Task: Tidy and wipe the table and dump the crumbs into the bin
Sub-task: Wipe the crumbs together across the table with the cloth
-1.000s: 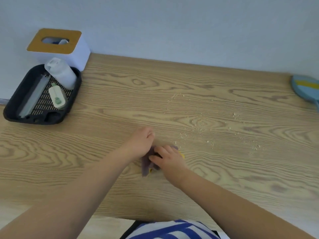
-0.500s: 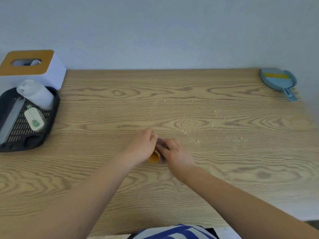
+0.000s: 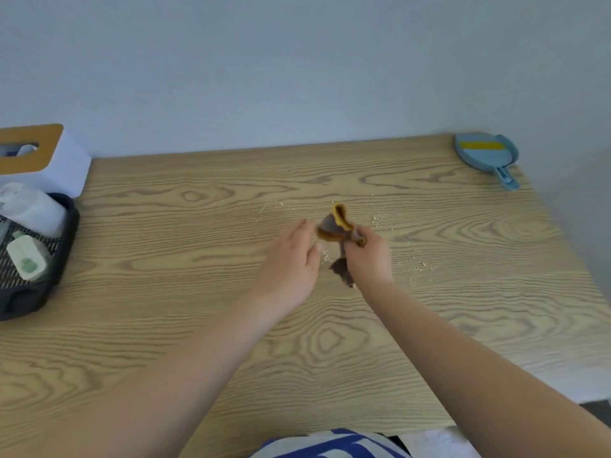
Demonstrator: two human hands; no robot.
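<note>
A small cloth (image 3: 336,226), yellow on one side and grey-purple on the other, is lifted off the wooden table (image 3: 165,292) at its middle. My right hand (image 3: 368,259) grips it in curled fingers, and a corner hangs down below the hand. My left hand (image 3: 291,259) is right beside it, fingertips at the cloth's left edge; whether they pinch it is unclear. Crumbs (image 3: 418,268) lie scattered on the table to the right of my hands, with more crumbs (image 3: 271,206) further back.
A blue dustpan (image 3: 486,155) with a yellow stripe lies at the back right corner. At the left edge stands a black tray (image 3: 62,259) holding a white bottle (image 3: 33,208) and a small white-green item (image 3: 28,257). Behind it is a white tissue box (image 3: 39,160).
The cloth has come up off the table and is bunched in my right hand. The view has tilted up and shifted right, so the dustpan shows fully.
</note>
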